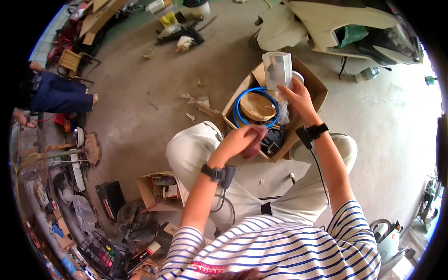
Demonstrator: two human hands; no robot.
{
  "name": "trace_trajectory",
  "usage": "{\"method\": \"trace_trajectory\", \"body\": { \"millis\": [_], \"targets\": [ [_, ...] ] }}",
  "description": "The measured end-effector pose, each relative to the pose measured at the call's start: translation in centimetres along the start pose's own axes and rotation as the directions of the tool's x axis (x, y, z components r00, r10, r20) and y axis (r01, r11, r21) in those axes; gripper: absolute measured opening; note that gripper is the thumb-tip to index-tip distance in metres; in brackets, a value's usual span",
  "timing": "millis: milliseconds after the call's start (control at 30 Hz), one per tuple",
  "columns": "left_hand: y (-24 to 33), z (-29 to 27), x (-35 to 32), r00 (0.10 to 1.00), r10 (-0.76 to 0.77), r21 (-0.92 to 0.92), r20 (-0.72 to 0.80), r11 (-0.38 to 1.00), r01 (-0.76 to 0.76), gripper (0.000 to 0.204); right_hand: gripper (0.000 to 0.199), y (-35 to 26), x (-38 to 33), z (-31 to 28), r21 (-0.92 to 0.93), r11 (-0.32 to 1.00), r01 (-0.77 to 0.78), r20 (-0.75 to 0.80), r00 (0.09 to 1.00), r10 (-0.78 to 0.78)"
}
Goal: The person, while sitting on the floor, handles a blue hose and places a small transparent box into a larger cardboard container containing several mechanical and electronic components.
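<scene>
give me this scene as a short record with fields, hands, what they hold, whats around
left hand: closed on a dark reddish cloth-like item, over the box's near edge
right hand: holds a clear plastic package upright above the box
cardboard box: open, on the floor between the knees; holds a blue hose coil and a round tan disc
nearby: small open carton by the left leg
floor: concrete

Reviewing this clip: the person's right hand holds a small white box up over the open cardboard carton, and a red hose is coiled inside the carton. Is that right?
Not quite. The hose coiled inside the open cardboard carton is blue, not red, as the head view shows. The rest holds: the right hand holds a small white box up over the carton.
</scene>
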State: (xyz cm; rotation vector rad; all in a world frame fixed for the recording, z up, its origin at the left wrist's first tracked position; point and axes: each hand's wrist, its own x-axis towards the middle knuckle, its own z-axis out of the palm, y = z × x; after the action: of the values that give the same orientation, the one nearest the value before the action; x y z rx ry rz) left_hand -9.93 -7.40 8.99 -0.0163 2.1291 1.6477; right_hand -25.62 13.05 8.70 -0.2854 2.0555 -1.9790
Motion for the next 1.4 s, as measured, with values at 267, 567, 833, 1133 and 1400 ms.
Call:
{"method": "trace_trajectory", "body": {
  "millis": [267,567,833,1133,1400],
  "targets": [
    [6.1,7.3,-2.9,0.888,0.055,-0.755,-0.457,0.504,-0.420,0.074,0.059,-8.0,-14.3,2.9,-0.584,0.758,0.290,0.193,0.957,-0.218],
    [5.5,7.7,-8.0,0.881,0.204,-0.390,-0.426,0.838,-0.382,0.072,0.040,-7.1,-22.6,3.8,-0.578,0.711,0.401,0.082,0.895,-0.438],
    [2.4,9.8,-8.3,0.874,0.075,-0.344,-0.481,0.900,-0.267,0.067,0.025,-5.8,-23.3,3.8,-0.738,0.457,0.497,0.174,0.794,-0.582],
    [-1.3,10.6,-10.0,0.972,-0.098,-0.753,-0.214,0.650,-0.100,0.053,0.023,0.4,-22.3,3.6,0.064,0.992,-0.112,0.004,0.994,0.112],
    [-5.6,10.4,-9.6,0.990,-0.129,-0.797,-0.056,0.603,0.034,0.064,0.034,0.2,-23.0,4.9,-0.197,0.960,-0.198,0.321,0.912,0.254]
  ]
}}
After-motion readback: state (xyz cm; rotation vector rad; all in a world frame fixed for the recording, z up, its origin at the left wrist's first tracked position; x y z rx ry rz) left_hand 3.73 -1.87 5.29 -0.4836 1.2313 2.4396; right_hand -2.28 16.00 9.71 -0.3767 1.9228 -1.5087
